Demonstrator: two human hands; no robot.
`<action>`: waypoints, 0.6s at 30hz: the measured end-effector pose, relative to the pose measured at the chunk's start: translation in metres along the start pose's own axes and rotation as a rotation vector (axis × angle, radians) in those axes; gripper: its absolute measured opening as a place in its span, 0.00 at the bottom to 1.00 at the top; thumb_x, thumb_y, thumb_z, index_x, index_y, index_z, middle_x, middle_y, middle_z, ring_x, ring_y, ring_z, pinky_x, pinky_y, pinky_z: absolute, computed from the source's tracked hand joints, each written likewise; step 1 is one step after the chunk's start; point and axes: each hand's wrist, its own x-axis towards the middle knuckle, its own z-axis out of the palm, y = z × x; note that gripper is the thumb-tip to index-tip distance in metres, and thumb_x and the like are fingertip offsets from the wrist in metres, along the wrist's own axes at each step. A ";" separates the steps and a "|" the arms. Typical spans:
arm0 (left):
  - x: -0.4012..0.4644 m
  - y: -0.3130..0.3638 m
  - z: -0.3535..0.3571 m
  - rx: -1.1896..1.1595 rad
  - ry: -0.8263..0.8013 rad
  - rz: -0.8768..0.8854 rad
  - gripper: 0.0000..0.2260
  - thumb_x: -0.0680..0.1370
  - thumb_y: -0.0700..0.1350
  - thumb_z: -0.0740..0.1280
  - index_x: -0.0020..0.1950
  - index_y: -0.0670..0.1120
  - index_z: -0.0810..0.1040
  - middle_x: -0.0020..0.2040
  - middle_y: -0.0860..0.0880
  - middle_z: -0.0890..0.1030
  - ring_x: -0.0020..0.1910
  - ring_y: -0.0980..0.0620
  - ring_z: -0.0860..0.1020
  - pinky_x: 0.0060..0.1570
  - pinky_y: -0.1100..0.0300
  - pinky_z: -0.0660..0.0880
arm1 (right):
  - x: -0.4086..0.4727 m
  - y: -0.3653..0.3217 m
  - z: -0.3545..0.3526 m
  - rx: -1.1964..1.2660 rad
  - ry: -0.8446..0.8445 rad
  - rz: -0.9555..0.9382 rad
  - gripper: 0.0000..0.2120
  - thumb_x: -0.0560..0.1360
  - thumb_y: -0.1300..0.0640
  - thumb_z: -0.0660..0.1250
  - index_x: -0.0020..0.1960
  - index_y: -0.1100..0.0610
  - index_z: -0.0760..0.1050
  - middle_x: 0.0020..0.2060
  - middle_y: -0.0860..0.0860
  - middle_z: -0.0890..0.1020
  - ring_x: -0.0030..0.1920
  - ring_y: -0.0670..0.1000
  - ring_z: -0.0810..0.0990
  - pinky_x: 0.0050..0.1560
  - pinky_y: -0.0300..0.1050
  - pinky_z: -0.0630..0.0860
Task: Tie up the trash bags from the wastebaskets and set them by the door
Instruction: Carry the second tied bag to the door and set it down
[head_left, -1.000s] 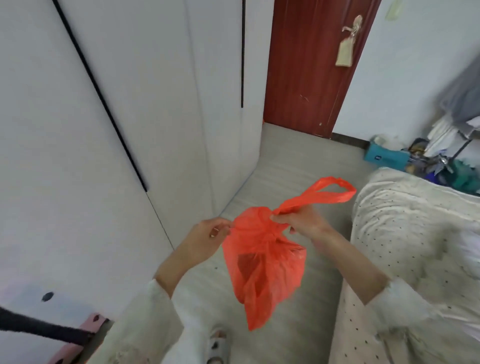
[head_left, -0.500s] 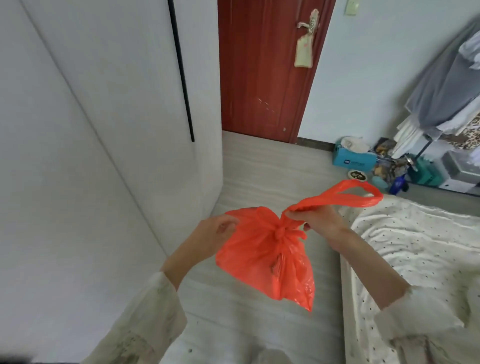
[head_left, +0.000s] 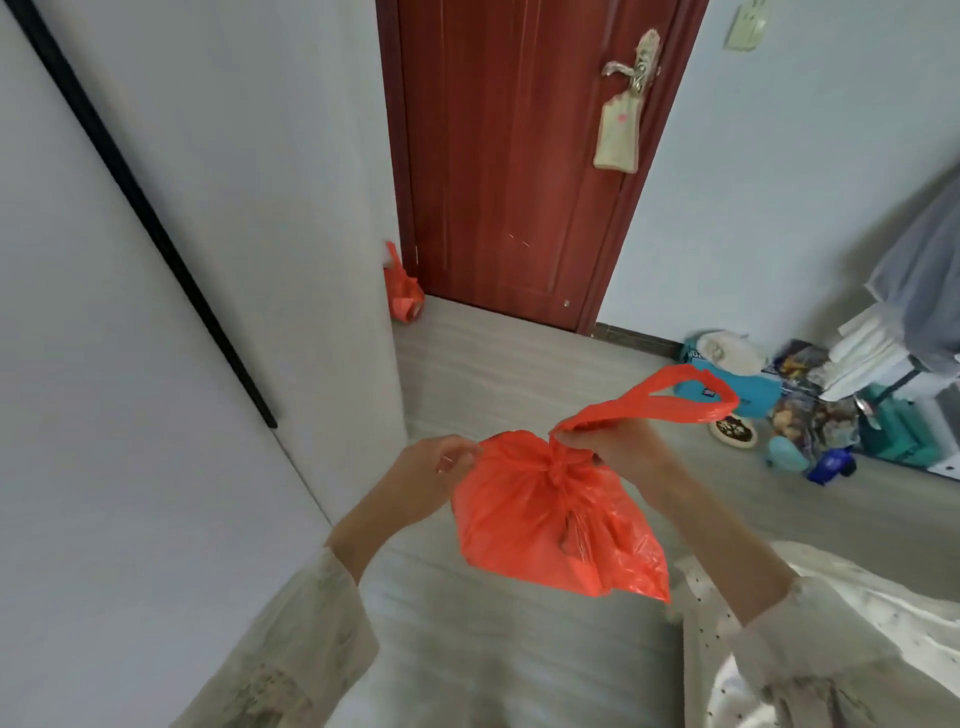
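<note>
By door (head_left: 498, 171): one red bag (head_left: 402, 291); second bag (head_left: 550, 525) pinched in both hands.

Blue tissue box (head_left: 748, 395) beside dotted bedding (head_left: 852, 603)

It is a home bedroom. A bed (head_left: 831, 613) with dotted bedding, white wardrobe doors (head_left: 156, 312), a red wooden door (head_left: 509, 171) and hanging clothes (head_left: 924, 270) show it.
</note>
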 end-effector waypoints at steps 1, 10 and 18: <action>0.024 0.002 -0.002 0.003 0.001 -0.013 0.11 0.78 0.42 0.59 0.56 0.45 0.79 0.51 0.49 0.82 0.50 0.50 0.79 0.52 0.63 0.71 | 0.025 -0.002 -0.008 -0.002 -0.003 0.006 0.07 0.70 0.64 0.70 0.47 0.65 0.81 0.33 0.47 0.79 0.32 0.40 0.75 0.30 0.25 0.68; 0.278 -0.010 -0.031 -0.081 0.044 -0.096 0.11 0.78 0.42 0.59 0.55 0.46 0.79 0.48 0.48 0.82 0.48 0.50 0.79 0.55 0.58 0.73 | 0.291 -0.028 -0.057 -0.079 -0.078 0.019 0.03 0.70 0.64 0.70 0.43 0.63 0.80 0.29 0.48 0.78 0.25 0.39 0.75 0.26 0.29 0.69; 0.476 -0.018 -0.090 -0.128 0.103 -0.195 0.13 0.76 0.47 0.60 0.55 0.45 0.79 0.46 0.49 0.81 0.44 0.53 0.78 0.55 0.55 0.75 | 0.505 -0.067 -0.058 -0.138 -0.241 0.092 0.03 0.70 0.60 0.70 0.44 0.58 0.81 0.40 0.52 0.82 0.45 0.52 0.80 0.53 0.49 0.76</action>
